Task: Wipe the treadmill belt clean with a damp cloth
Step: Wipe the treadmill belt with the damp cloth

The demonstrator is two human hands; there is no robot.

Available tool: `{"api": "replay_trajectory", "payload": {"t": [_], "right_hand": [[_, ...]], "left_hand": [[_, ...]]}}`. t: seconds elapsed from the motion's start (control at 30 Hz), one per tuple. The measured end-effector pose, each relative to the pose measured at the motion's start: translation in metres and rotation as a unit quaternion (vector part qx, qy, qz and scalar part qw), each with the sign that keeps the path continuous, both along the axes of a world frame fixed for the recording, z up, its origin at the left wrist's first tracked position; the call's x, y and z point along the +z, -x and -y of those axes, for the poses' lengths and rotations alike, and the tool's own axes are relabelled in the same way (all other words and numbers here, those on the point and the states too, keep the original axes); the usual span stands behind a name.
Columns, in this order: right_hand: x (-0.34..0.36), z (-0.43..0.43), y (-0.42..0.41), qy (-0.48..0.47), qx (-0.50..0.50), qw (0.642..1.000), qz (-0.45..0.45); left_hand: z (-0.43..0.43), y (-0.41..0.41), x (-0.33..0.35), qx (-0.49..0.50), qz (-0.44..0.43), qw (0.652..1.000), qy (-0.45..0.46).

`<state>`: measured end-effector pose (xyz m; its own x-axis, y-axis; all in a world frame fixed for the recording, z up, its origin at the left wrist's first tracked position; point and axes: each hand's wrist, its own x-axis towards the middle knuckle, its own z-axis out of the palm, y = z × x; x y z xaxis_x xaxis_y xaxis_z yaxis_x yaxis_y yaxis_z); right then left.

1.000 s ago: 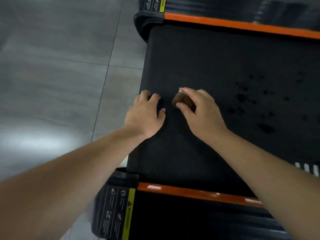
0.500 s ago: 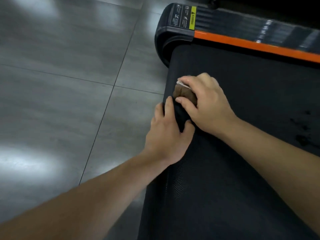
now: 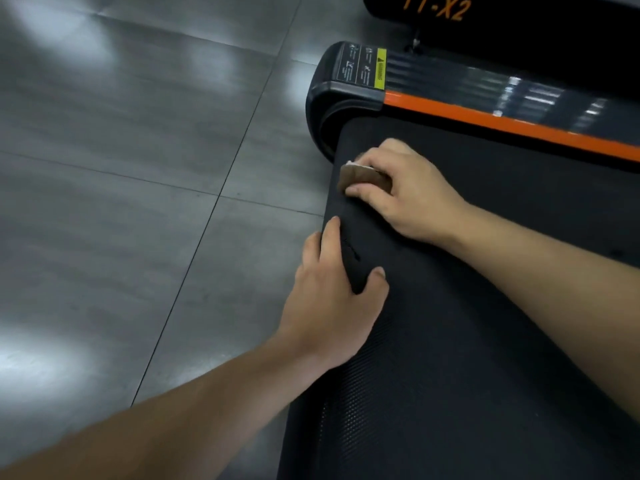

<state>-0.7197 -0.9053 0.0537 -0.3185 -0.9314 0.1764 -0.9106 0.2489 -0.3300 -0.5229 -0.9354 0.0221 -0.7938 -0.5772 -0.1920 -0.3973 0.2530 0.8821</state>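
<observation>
right hand [image 3: 412,195]: fingers [image 3: 381,155] and thumb curled round the brown cloth [image 3: 363,178], pressing it onto the treadmill belt [image 3: 467,341] near its end edge | left hand [image 3: 332,303]: just beside, fingers wrapped over that edge, thumb on top | orange side rail [image 3: 519,128] beyond | grey tiled floor [image 3: 138,168] left

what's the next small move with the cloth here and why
Probably draw the cloth back along the end edge of the belt toward the left hand. The right hand holds it pressed at the far corner, beside the orange rail, so there is no room to go further. The left hand grips the edge nearer, thumb on top.
</observation>
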Motion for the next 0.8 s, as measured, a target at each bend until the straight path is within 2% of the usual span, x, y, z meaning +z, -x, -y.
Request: {"api": "replay_trajectory", "payload": {"t": [0.07,0.2,0.27,0.4,0.47,0.57,0.63,0.7,0.8], "right_hand": [[0.005,0.017,0.018,0.009,-0.021,0.999,-0.023],[0.001,0.066,0.046,0.076,-0.193,0.978,-0.024],[-0.007,0.057,0.024,0.058,-0.159,0.985,-0.033],[-0.005,0.011,-0.017,-0.01,0.017,1.0,-0.017],[0.003,0.033,0.005,-0.003,0.006,0.997,-0.074],[0.007,0.081,0.046,0.001,-0.126,0.989,-0.07],[0.001,0.094,0.046,0.015,-0.167,0.982,-0.085],[-0.004,0.081,0.024,0.009,-0.134,0.988,-0.075],[-0.001,0.042,-0.007,-0.052,0.009,0.998,-0.032]], "left_hand": [[0.002,-0.001,0.0,-0.005,0.005,1.0,-0.01],[0.004,-0.003,-0.003,-0.005,-0.007,0.999,-0.048],[0.005,-0.007,-0.006,-0.001,-0.015,0.997,-0.075],[0.004,-0.015,-0.01,0.002,-0.022,0.994,-0.105],[0.004,-0.017,-0.013,0.01,-0.027,0.994,-0.104],[0.002,-0.017,-0.012,0.018,-0.036,0.993,-0.111],[0.002,-0.018,-0.013,0.024,-0.039,0.992,-0.119],[0.002,-0.018,-0.014,0.026,-0.04,0.991,-0.124],[0.002,-0.017,-0.015,0.026,-0.036,0.992,-0.12]]}}
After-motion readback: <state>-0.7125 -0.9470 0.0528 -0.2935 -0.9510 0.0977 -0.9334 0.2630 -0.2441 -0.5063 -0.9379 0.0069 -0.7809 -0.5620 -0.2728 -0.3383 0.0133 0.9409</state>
